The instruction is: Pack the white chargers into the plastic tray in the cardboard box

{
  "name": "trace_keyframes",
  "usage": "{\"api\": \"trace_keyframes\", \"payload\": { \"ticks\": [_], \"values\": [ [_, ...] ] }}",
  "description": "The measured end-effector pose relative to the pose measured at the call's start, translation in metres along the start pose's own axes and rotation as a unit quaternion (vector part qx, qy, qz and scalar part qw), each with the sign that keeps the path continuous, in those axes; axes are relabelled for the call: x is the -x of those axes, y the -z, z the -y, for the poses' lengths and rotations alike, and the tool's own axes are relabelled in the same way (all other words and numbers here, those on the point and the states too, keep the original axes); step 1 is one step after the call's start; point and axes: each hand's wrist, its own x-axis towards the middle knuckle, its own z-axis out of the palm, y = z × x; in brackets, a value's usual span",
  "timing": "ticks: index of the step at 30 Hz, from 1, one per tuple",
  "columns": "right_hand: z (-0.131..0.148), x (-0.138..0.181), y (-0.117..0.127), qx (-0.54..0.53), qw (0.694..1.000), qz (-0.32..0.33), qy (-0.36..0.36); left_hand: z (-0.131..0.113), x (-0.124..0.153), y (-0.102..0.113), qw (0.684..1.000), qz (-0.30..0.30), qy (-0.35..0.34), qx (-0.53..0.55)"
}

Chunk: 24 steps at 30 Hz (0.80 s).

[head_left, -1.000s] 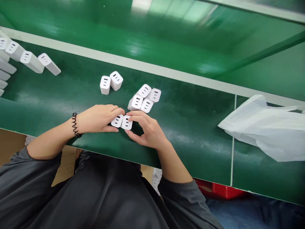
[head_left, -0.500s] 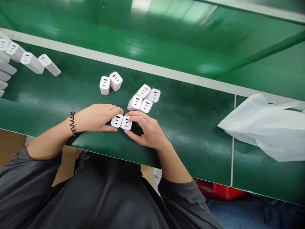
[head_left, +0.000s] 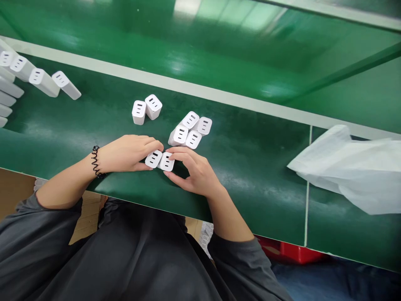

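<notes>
Two white chargers [head_left: 160,160] with three slots on top stand side by side on the green belt [head_left: 250,167] near its front edge. My left hand [head_left: 127,154] grips the left one, fingers closed around it. My right hand [head_left: 194,171] grips the right one with thumb and fingertips. Just beyond them sits a cluster of several white chargers [head_left: 190,130]. A pair of white chargers [head_left: 146,108] stands further back on the left. A black coil band [head_left: 95,162] is on my left wrist.
A row of several white chargers [head_left: 34,75] lies at the far left of the belt. A white plastic bag [head_left: 354,167] lies on the belt at the right. A pale rail [head_left: 219,94] runs along the belt's far side. A red bin [head_left: 291,253] shows below the edge.
</notes>
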Motion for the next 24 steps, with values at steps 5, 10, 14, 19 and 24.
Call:
{"api": "trace_keyframes", "payload": {
  "ticks": [5,10,14,19,24],
  "values": [
    [0.001,-0.001,0.011,0.007,0.999,-0.043,0.014,-0.001,-0.001,0.001,1.0,0.004,0.008,-0.012],
    [-0.006,0.004,0.04,0.082,0.983,-0.165,-0.024,-0.002,-0.002,0.001,0.999,0.018,0.018,-0.027],
    [-0.018,0.01,0.052,0.128,0.977,-0.092,-0.143,-0.001,-0.001,0.0,0.999,0.018,0.012,-0.03],
    [-0.025,0.013,0.039,0.08,0.967,-0.004,-0.242,-0.001,-0.001,-0.002,0.999,0.015,0.001,-0.035],
    [-0.026,0.011,0.029,0.023,0.967,-0.005,-0.256,0.001,0.0,-0.004,1.0,0.006,-0.025,0.013]
  ]
}}
